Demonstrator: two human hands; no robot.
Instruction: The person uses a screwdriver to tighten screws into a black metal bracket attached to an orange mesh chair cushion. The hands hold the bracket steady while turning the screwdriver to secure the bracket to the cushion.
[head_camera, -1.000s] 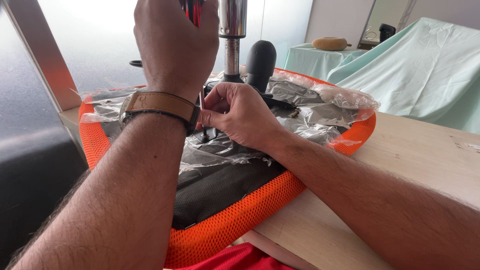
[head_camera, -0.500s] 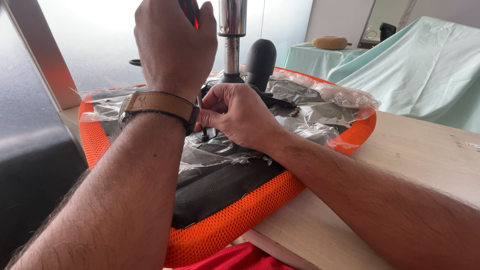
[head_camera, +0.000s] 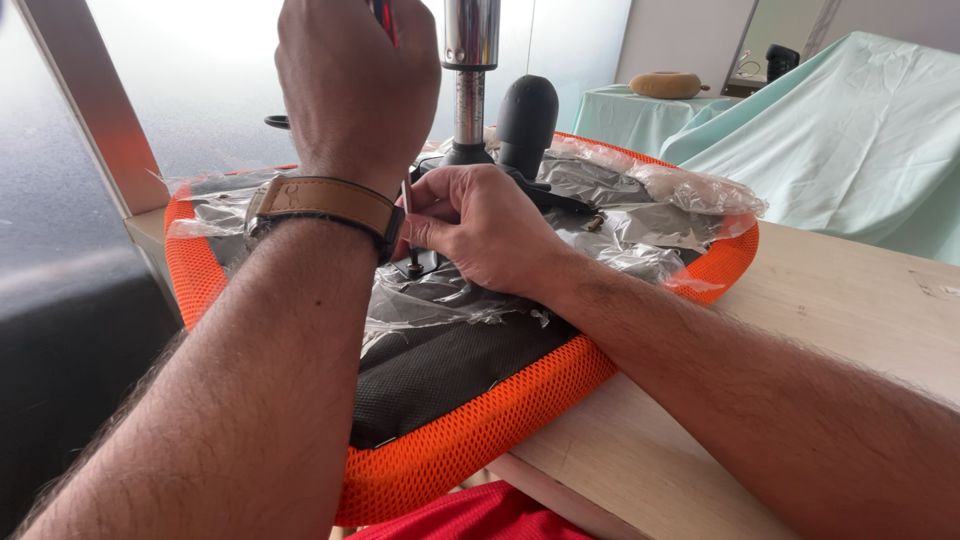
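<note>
Left hand (head_camera: 355, 90) clenched on a screwdriver (head_camera: 404, 205) — shaft upright, tip down on a screw (head_camera: 413, 268) | right hand (head_camera: 480, 225) pinches the shaft just right of the screw, nearer it | screw sits left of the chrome post (head_camera: 469, 70) on the upturned orange seat (head_camera: 480, 430).

Left hand (head_camera: 355, 95) fisted high; right hand (head_camera: 480, 225) pinching low.

Both forearms are bare and hairy, without sleeves. The left hand (head_camera: 355, 90) has a tan leather watch strap (head_camera: 325, 205) with dark edging at its wrist. The right hand (head_camera: 480, 230) wears nothing.
</note>
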